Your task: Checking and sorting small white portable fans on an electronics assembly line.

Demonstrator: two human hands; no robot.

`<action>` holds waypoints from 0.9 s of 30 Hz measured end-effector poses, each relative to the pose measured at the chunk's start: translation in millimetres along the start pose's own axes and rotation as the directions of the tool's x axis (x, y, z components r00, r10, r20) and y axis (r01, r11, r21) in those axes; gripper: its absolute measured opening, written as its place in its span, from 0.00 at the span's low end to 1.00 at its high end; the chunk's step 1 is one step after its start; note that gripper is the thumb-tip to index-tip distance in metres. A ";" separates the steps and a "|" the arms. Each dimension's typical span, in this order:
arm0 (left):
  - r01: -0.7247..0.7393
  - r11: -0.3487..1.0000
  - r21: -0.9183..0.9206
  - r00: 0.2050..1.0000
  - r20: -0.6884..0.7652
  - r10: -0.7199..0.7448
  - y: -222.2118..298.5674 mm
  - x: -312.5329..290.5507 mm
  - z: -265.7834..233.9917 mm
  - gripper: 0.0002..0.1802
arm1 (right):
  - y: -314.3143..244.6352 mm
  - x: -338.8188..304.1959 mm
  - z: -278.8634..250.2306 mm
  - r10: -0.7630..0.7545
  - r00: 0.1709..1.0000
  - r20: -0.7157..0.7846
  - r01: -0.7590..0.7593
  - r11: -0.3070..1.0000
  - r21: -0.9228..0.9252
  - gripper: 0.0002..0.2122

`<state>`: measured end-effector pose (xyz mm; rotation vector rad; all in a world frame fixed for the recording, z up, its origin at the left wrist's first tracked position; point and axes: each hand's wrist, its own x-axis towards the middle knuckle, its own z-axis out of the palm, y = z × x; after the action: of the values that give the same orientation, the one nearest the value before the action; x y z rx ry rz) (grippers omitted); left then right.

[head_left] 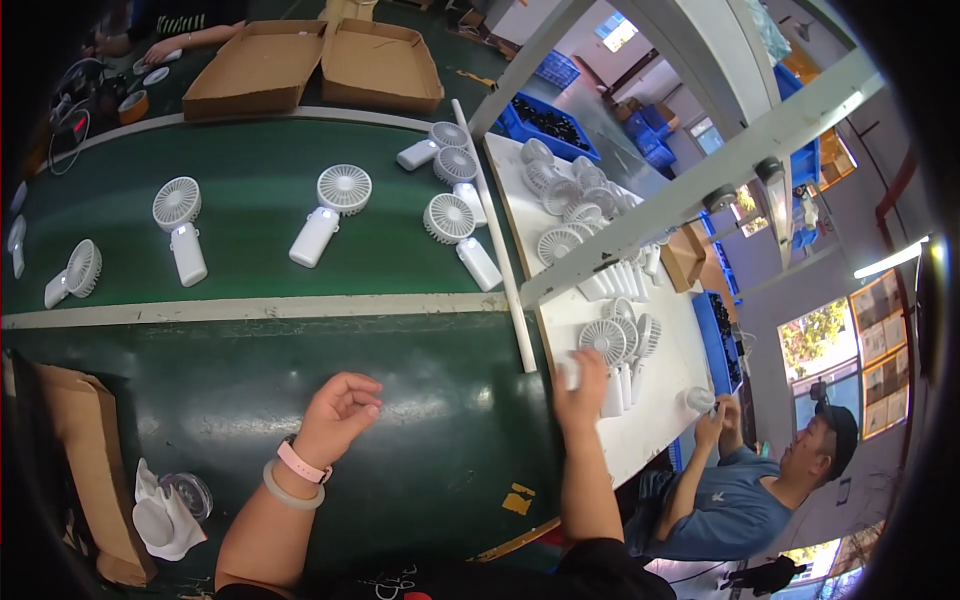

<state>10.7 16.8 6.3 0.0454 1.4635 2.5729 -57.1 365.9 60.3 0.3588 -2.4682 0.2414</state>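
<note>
Above the dark green table, my left hand [343, 408] is loosely curled, thumb apart from the fingers, with nothing visible in it. A pink-strapped watch and a pale bangle sit on that wrist. My right hand [584, 392] reaches over the edge of the white table, its fingers closed round a white rounded piece [570, 373] that looks like part of a handheld fan; the rest of it is hidden. Just beyond that hand stands a cluster of white handheld fans [628, 338], handles down. More white fans [344, 190] lie spaced along the green belt, several bunched at its right end [450, 217].
A white rail [490, 230] separates belt and white table, under a slanting metal post [690, 185]. A person [735, 490] holds a fan at right. Cardboard trays [257, 68] lie beyond the belt, near another person's hand [165, 48]. A cardboard box [85, 450] and white bag [165, 520] sit at left.
</note>
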 end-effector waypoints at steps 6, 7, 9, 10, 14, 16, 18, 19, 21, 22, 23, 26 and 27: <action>0.042 0.998 -0.045 0.999 -0.015 -0.042 -0.3 -4.0 -1.2 0.15 | -86.8 74.3 82.8 -0.158 0.970 0.184 0.092 0.941 0.326 0.18; 0.042 0.998 -0.049 0.999 -0.014 -0.043 -2.0 -4.2 3.3 0.15 | -79.1 86.3 101.7 -0.119 0.979 0.163 0.074 0.963 0.258 0.20; -0.048 0.974 0.223 0.998 -0.020 0.054 -7.9 -4.8 3.4 0.14 | -91.3 105.6 120.6 -0.066 0.987 0.144 0.036 0.979 0.200 0.17; -0.119 0.889 0.441 0.991 -0.007 0.136 3.9 -7.3 6.1 0.14 | -123.2 112.5 114.0 -0.063 0.988 0.141 0.014 0.945 0.326 0.15; -0.485 0.212 0.849 0.851 0.401 0.340 -4.3 -6.6 7.6 0.14 | -223.2 63.6 32.3 -0.439 0.747 0.499 -0.218 0.548 0.808 0.15; -0.523 0.319 0.791 0.818 0.361 0.447 -16.7 -4.1 8.1 0.14 | -246.9 41.6 -1.8 -0.631 0.548 0.549 -0.195 0.542 0.818 0.23; -0.516 0.135 0.846 0.817 0.439 0.373 -13.7 -2.4 10.5 0.15 | -252.5 26.3 -12.8 -0.689 0.400 0.604 -0.164 0.594 0.787 0.28; -0.464 0.049 0.884 0.837 0.420 0.351 -15.1 -3.1 10.8 0.17 | -254.8 22.2 -14.9 -0.664 0.322 0.674 -0.190 0.652 0.734 0.30; -0.440 0.052 0.897 0.847 0.395 0.356 -14.6 -7.5 10.0 0.16 | -256.6 18.4 -22.2 -0.612 0.220 0.760 -0.242 0.720 0.650 0.32; -0.427 0.035 0.904 0.846 0.386 0.368 -13.5 -9.3 9.6 0.15 | -256.2 13.1 -25.3 -0.575 0.223 0.787 -0.282 0.735 0.616 0.32; -0.414 0.017 0.910 0.844 0.377 0.380 -12.7 -10.8 8.8 0.14 | -256.1 8.6 -28.3 -0.536 0.224 0.814 -0.320 0.749 0.581 0.32; -0.432 0.011 0.902 0.831 0.393 0.393 -8.8 -12.3 14.2 0.13 | -260.8 -13.3 -32.2 -0.663 0.443 0.603 -0.182 0.592 0.785 0.33; -0.439 0.016 0.898 0.830 0.399 0.390 -7.3 -13.7 12.3 0.13 | -262.3 -11.8 -31.7 -0.665 0.440 0.603 -0.181 0.592 0.785 0.33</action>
<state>26.7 28.5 7.3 0.8190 3.2138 1.1766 51.5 128.1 100.7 1.6704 -3.0426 1.3225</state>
